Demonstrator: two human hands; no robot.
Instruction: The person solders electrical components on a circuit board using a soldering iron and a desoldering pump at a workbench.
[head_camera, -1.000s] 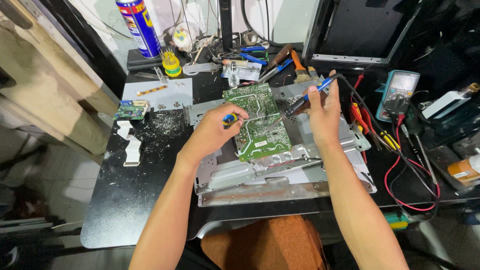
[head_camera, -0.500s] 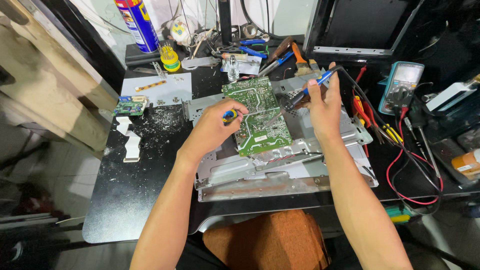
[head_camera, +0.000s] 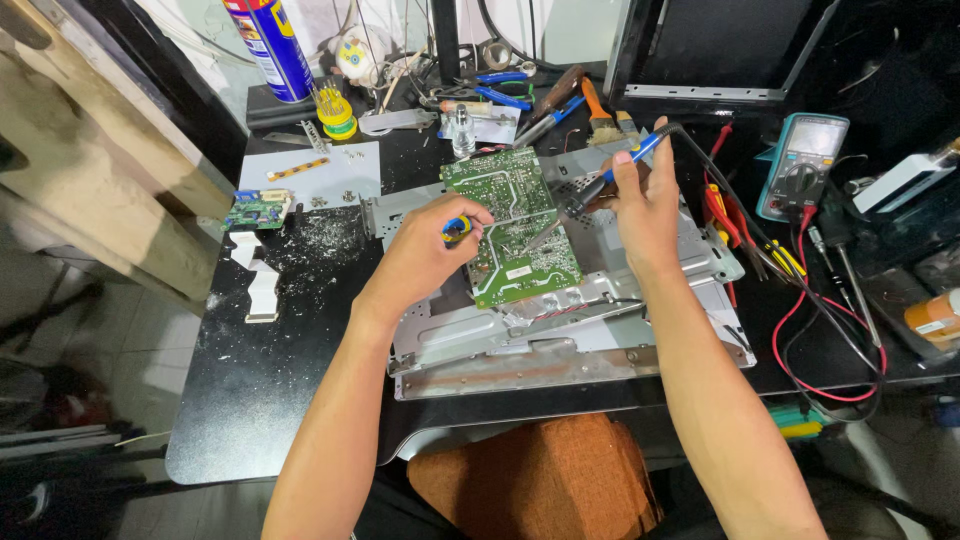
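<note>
Soldering iron sat clamped in right hand, long axis slanting down-left — tip just beyond fingers, touching green circuit board. Left hand closed on small yellow-blue tool, board lying immediately right of that grip, on metal chassis.

Two green circuit boards

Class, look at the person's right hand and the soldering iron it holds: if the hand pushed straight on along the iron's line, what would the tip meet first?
The right hand aims the soldering iron down-left at the green circuit board. The board would likely be met first; the tip may already touch it, since depth is unclear.
</note>
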